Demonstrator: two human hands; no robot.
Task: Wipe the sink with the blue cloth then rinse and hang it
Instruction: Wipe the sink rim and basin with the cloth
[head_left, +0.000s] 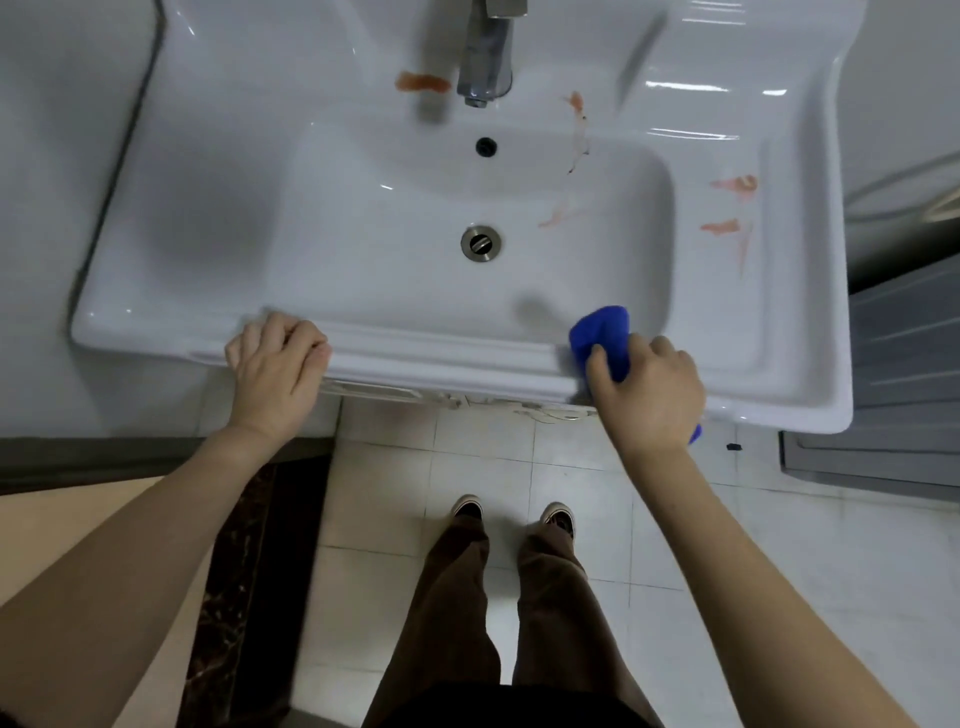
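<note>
Right hand (647, 387) closed on bunched cloth (602, 332) at sink (208, 156) front rim, right corner. Left hand (278, 364) empty, fingers curled over front rim, bracing. Cloth soft, light, likely compliant; best gripped bunched. Orange smears (732, 205) on right ledge unwiped.

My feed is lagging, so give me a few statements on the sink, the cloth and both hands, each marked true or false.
1. The right hand holds the blue cloth at the sink's front rim. True.
2. The left hand also holds a cloth. False: it rests bare on the front rim.
3. Reddish smears remain on the right ledge. True.
4. Water is running from the faucet. False: no stream shows.
5. The drain is covered by the cloth. False: it lies bare, apart from the cloth.
6. A reddish smear lies left of the faucet. True.
</note>
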